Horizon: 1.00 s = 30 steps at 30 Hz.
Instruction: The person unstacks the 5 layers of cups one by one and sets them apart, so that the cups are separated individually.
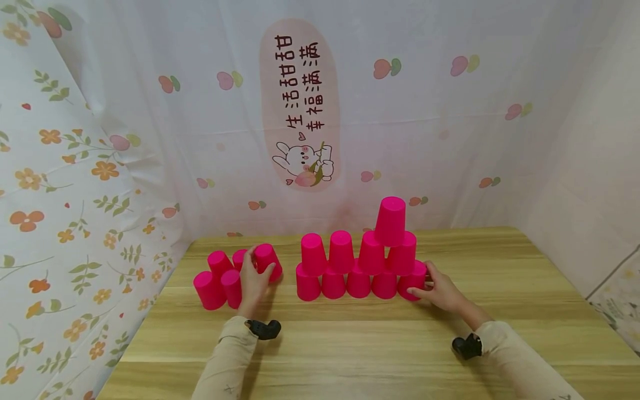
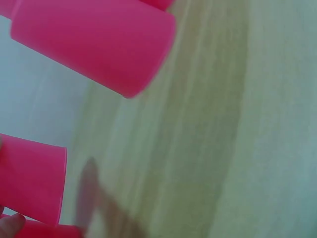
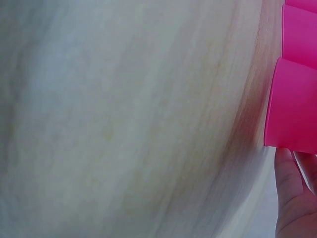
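Note:
At the left of the table, my left hand (image 1: 255, 286) holds an upside-down pink plastic cup (image 1: 268, 264) between thumb and fingers. In the left wrist view, the fingertips touch that cup (image 2: 30, 178) near the left edge. Other pink cups (image 1: 210, 290) stand mouth down beside this hand, some partly behind it. My right hand (image 1: 442, 289) grips the right-end cup (image 1: 411, 280) of a stacked row, thumb in front and fingers behind. The right wrist view shows that cup (image 3: 294, 106) with the thumb against its side. One cup (image 1: 390, 222) tops the stack at its right side.
The stack has a bottom row of several cups (image 1: 308, 283) and a second row (image 1: 313, 255) resting on it. A wood-grain table (image 1: 350, 344) lies under everything. Patterned cloth (image 1: 425, 139) hangs behind and at the left. Dark wrist devices (image 1: 265, 329) sit on both wrists.

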Each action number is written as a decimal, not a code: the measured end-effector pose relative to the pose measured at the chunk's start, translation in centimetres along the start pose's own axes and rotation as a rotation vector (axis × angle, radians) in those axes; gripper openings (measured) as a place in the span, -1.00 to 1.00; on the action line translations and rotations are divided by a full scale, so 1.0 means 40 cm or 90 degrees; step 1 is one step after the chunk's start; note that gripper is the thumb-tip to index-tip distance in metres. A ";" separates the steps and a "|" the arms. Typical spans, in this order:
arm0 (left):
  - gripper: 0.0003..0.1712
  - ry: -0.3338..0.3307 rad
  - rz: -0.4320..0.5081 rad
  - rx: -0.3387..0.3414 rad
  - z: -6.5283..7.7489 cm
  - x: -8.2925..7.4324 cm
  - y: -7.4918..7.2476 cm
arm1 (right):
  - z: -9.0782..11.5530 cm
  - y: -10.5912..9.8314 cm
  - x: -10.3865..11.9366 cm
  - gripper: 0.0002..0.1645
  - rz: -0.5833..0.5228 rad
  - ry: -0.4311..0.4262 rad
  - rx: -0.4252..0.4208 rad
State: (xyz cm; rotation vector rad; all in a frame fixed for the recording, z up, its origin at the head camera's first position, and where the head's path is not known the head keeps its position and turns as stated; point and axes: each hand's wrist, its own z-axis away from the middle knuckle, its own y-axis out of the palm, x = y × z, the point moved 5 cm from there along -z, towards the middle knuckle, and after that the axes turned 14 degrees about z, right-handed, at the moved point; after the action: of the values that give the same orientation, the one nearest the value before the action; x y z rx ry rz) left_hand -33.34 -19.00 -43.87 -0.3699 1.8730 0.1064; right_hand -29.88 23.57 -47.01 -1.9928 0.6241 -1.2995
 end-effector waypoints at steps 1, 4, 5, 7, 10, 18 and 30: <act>-0.33 0.000 -0.002 0.001 0.002 0.005 0.001 | 0.000 0.000 0.001 -0.38 0.001 0.001 -0.001; -0.34 -0.009 -0.010 0.008 0.010 0.017 0.005 | 0.003 -0.003 0.006 -0.38 0.002 -0.002 -0.003; -0.34 -0.014 -0.012 0.010 0.012 0.022 0.005 | 0.004 -0.004 0.008 -0.38 0.001 -0.002 -0.003; -0.33 -0.019 -0.018 0.013 0.015 0.029 0.006 | 0.005 -0.005 0.012 -0.37 -0.004 -0.005 -0.003; -0.33 -0.020 -0.030 0.015 0.017 0.034 0.006 | 0.006 -0.005 0.012 -0.37 -0.008 -0.005 -0.001; -0.34 -0.011 -0.050 0.017 0.009 0.036 0.012 | 0.003 -0.003 0.004 -0.37 0.000 0.003 -0.002; -0.26 -0.034 -0.037 0.048 0.008 0.018 0.012 | 0.002 -0.004 0.007 -0.36 -0.001 -0.001 -0.005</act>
State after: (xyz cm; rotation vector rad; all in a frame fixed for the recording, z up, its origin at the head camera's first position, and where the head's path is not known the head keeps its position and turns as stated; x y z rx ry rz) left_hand -33.40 -18.61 -44.72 -0.3652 1.8060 0.0065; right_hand -29.68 23.52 -46.74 -2.0013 0.6284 -1.2989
